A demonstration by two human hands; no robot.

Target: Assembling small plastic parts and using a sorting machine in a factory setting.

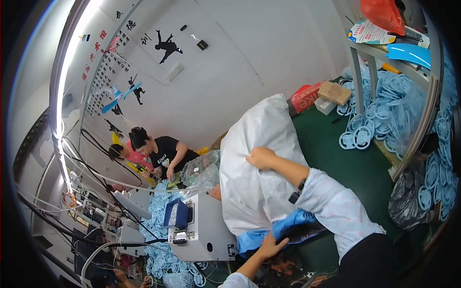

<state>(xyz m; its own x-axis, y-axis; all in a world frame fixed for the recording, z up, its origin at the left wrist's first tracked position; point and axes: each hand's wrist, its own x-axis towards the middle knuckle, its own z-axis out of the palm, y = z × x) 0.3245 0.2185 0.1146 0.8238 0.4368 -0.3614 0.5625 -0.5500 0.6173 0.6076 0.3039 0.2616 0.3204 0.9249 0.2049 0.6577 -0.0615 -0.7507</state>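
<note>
A large, bulging white woven sack (261, 129) stands on the green surface in front of me. My right hand (261, 157) is closed like a fist against its upper face, gripping the material. Below the sack lies a blue plastic bag (252, 240) with a dark opening or dark content on its right side. At that bag's lower edge is my left hand (271, 247), thumb and fingers apart, touching or just above the blue plastic. A dark watch (297, 192) is on my right wrist.
A white machine (199, 228) with a blue bin (175, 213) stands left of the sack. Light-blue plastic rings (161, 211) heap beyond it; more rings (362, 132) lie right, under a shelf (394, 57). Two people (165, 153) work at the far left. Cartons (334, 92) sit behind.
</note>
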